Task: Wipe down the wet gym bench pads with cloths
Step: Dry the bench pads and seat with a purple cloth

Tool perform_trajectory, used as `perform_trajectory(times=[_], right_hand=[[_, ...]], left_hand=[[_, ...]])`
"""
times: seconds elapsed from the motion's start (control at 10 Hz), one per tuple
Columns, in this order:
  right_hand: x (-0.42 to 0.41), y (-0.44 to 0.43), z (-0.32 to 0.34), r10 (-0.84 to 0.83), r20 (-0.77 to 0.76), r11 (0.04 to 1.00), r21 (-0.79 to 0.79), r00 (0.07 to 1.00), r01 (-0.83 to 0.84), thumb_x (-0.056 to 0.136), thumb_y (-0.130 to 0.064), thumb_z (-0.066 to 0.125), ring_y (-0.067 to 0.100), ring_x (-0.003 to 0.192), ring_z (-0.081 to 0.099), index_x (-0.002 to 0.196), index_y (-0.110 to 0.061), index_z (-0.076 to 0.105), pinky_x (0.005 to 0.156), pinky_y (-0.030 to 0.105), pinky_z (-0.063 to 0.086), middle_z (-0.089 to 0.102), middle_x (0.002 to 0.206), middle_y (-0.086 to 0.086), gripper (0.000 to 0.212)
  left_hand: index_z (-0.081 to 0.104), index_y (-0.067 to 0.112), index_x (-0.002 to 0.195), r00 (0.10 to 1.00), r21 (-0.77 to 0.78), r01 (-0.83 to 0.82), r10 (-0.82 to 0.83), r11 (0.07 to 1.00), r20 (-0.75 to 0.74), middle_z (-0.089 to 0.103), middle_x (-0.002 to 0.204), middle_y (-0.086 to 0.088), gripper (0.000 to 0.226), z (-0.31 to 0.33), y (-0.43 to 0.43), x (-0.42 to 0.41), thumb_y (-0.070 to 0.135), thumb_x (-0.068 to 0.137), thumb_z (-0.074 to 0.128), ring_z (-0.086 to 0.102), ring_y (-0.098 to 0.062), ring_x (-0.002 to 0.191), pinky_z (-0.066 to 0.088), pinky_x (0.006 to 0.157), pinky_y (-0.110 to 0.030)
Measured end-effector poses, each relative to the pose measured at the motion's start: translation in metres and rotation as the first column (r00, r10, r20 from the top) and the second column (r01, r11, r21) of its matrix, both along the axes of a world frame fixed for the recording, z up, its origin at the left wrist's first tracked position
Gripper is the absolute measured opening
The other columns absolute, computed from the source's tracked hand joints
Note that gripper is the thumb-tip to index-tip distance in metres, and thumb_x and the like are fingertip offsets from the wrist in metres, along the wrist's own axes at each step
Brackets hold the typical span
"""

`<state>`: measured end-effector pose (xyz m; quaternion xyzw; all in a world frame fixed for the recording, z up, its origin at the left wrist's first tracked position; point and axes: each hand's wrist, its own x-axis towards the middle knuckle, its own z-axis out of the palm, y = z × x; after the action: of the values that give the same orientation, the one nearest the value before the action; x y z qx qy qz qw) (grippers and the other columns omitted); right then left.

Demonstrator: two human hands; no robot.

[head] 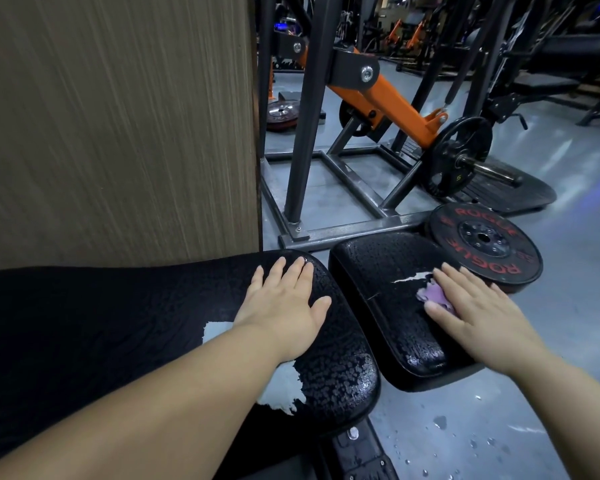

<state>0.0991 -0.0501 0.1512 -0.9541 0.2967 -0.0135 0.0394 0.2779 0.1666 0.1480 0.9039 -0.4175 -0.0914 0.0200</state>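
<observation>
The right grip, a bare hand with its fingers straight, presses flat on a purple cloth, which peeks out at the hand's 10 o'clock edge. The cloth lies on the small pad, toward its 3 o'clock side and just below a pale tear in the cover. The left grip is also open, palm down on the 2 o'clock end of the long pad. No cloth shows under it. The small pad sits just beside the long pad at its 3 o'clock, with a narrow gap between them.

Water beads cover nearly all the lit surface of both pads, right up to the cloth's edge. I judge the wiping barely begun, with almost everything left. The long pad's 9 o'clock stretch is too dark to read. Pale patches beside the left forearm look like torn cover.

No container is in view, so nothing can be said of contents.

A red-lettered weight plate lies at the small pad's 1 o'clock. Drops spot the floor at 5 o'clock.
</observation>
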Motion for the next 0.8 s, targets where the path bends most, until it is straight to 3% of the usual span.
perform_trajectory(times=[0.2,0.4,0.6,0.7,0.8], right_hand=[[0.069,-0.045,0.004,-0.018,-0.038,0.998,0.067,0.999,0.021,0.089,-0.067,0.03,0.015,0.148,0.006,0.154,-0.022,0.016,0.12,0.041,0.011,0.008,0.162,-0.004,0.079],[0.115,-0.063,0.014,-0.115,-0.046,0.972,0.203,0.992,0.122,0.092,-0.068,0.032,0.026,0.142,0.028,0.149,-0.024,0.027,0.111,0.039,0.024,0.024,0.158,0.001,0.072],[0.094,-0.055,0.012,-0.168,-0.016,0.966,0.196,0.986,0.168,0.09,-0.068,0.032,0.031,0.137,0.034,0.148,-0.023,0.027,0.107,0.042,0.029,0.026,0.156,0.004,0.073],[0.057,-0.039,0.01,-0.193,0.027,0.97,0.156,0.981,0.187,0.09,-0.067,0.034,0.033,0.138,0.033,0.151,-0.021,0.021,0.107,0.042,0.029,0.022,0.158,0.004,0.077],[0.015,-0.023,0.003,-0.206,0.089,0.97,0.15,0.975,0.191,0.087,-0.067,0.038,0.03,0.138,0.032,0.148,-0.016,0.026,0.108,0.04,0.029,0.025,0.155,0.005,0.08]], left_hand=[[-0.007,0.022,0.155,1.0,0.002,-0.003,0.003,1.0,0.001,-0.013,0.162,0.008,0.066,0.0,0.0,0.0,0.055,0.101,0.008,-0.017,-0.017,0.148,-0.009,0.12,-0.044],[-0.007,0.023,0.155,1.0,0.006,-0.008,0.008,1.0,0.002,-0.013,0.162,0.009,0.065,-0.001,-0.001,0.0,0.055,0.1,0.008,-0.017,-0.016,0.148,-0.01,0.12,-0.043],[-0.007,0.024,0.155,1.0,0.003,-0.014,0.014,1.0,-0.007,-0.013,0.162,0.01,0.065,0.0,-0.001,0.0,0.055,0.1,0.009,-0.017,-0.015,0.148,-0.01,0.12,-0.043],[-0.007,0.023,0.155,1.0,-0.001,-0.014,0.014,1.0,-0.009,-0.013,0.162,0.009,0.065,0.0,-0.001,0.0,0.055,0.1,0.009,-0.017,-0.015,0.148,-0.009,0.12,-0.043],[-0.006,0.023,0.155,1.0,-0.002,-0.012,0.012,1.0,-0.013,-0.013,0.162,0.009,0.065,0.0,0.0,-0.001,0.055,0.101,0.009,-0.017,-0.015,0.148,-0.01,0.12,-0.043]])
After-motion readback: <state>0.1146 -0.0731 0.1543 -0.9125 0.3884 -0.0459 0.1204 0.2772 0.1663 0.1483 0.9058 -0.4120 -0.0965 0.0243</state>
